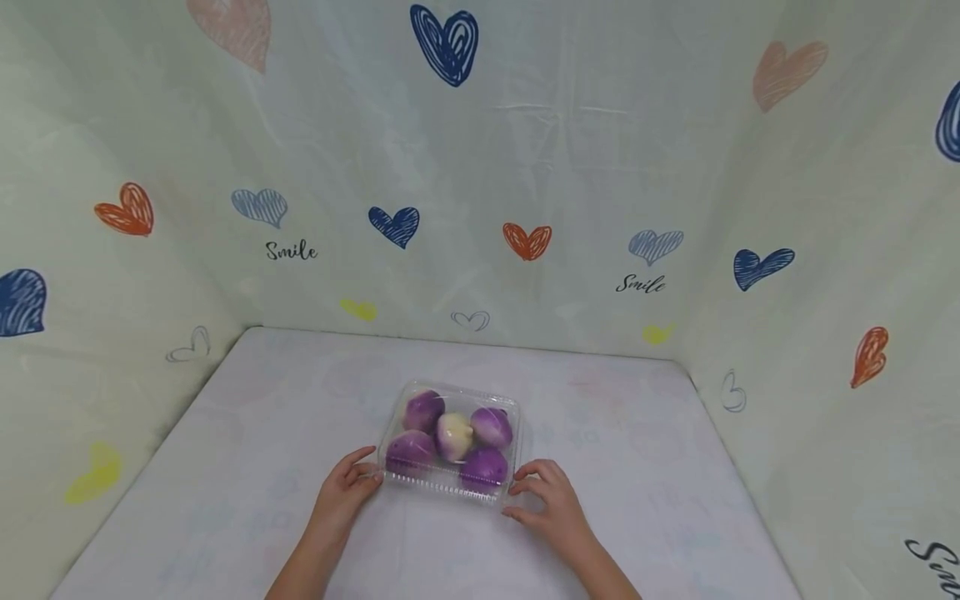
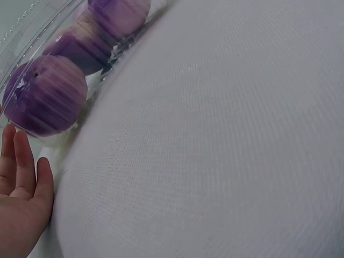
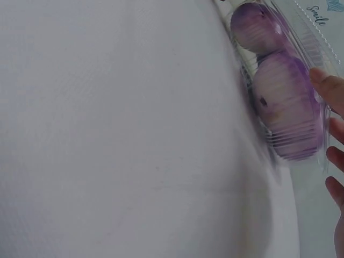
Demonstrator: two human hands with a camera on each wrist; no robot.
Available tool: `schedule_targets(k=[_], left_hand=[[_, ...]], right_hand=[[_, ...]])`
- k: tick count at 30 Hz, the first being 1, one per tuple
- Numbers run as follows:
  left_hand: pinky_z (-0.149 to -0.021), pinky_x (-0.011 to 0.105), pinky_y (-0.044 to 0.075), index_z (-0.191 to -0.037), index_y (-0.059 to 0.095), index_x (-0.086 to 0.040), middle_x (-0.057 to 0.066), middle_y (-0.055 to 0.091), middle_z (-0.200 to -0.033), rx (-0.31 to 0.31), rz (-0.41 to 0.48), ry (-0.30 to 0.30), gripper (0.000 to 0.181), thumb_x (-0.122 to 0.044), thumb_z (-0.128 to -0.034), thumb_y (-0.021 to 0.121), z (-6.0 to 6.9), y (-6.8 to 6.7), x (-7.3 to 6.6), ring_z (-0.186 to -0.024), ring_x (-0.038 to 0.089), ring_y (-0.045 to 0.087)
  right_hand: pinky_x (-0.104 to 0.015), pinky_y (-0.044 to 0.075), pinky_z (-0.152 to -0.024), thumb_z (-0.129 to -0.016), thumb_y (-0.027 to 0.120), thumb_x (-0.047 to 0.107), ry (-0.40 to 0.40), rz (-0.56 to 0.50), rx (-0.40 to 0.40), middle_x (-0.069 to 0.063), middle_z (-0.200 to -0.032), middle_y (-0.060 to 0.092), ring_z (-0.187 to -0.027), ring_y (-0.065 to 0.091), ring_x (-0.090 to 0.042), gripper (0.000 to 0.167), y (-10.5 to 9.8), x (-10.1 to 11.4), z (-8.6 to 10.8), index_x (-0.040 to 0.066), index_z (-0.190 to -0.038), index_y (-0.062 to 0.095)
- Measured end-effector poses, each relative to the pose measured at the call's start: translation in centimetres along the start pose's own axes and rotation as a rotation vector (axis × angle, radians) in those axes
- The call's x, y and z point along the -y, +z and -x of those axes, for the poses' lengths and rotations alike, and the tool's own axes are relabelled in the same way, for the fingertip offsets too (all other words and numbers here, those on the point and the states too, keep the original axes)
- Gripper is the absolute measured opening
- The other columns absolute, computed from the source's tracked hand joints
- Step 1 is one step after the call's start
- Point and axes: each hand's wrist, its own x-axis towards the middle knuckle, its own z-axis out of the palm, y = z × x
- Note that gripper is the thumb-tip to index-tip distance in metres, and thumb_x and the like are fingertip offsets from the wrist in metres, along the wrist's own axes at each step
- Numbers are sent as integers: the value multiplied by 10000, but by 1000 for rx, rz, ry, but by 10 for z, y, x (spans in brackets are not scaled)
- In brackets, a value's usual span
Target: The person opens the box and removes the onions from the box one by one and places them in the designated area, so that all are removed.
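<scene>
A clear lidded plastic box with several purple and cream round vegetables lies on the white table. My left hand is at its left front corner, fingertips at the side wall; the left wrist view has the hand with fingers extended beside a purple vegetable under the plastic. At the right front corner, my right hand has its fingers spread and slightly bent by the wall. In the right wrist view, fingertips touch the box's edge near a vegetable.
The white cloth-covered table extends around the box. Behind it and at both sides hangs a pale curtain printed with coloured hearts and the word "Smile", meeting the table's back edge.
</scene>
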Motion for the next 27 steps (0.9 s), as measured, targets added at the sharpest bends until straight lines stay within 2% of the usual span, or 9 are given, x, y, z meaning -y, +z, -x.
schedule_targets(k=[5,8,14,18,22,27], left_hand=[[-759,201,488,-1375,432,69,9,636,-906,-7,3,6,552,108,-859,623,-1,1,0,-777,81,587],[-760,201,486,-1376,424,73,6,640,-900,2,10,12,557,102,-859,628,-1,0,1,-777,81,589],[-775,200,489,-1388,408,72,-7,644,-900,19,36,20,567,114,-862,614,-1,-1,2,-787,78,597],[-768,202,492,-1383,411,74,-9,648,-890,6,37,19,565,113,-859,619,-2,-1,2,-778,78,598],[-770,203,494,-1379,421,63,8,655,-899,-11,11,4,558,103,-860,624,-3,-2,0,-779,84,602],[-772,199,491,-1375,432,57,8,661,-900,-22,0,4,548,96,-864,626,-4,-6,-2,-802,83,596]], right_hand=[[-332,451,-828,-622,897,212,78,-1,75,87,-1000,595,-968,542,-143,266,-2,-2,-4,199,-784,686],[-360,449,-820,-620,896,210,71,9,88,88,-989,599,-955,551,-144,259,-2,-4,-5,196,-771,686],[-341,430,-806,-625,887,199,-26,32,54,65,-963,610,-924,562,-144,248,0,-7,-6,189,-772,687],[-302,418,-806,-651,868,186,-104,21,14,47,-936,618,-898,566,-149,203,2,-9,-8,167,-775,709],[-284,413,-830,-680,848,176,-178,-17,-14,28,-909,621,-879,564,-165,161,6,-14,-10,153,-773,718],[-269,432,-858,-709,829,141,-252,-120,-32,-12,-902,629,-882,574,-199,131,15,-20,-12,128,-774,717]])
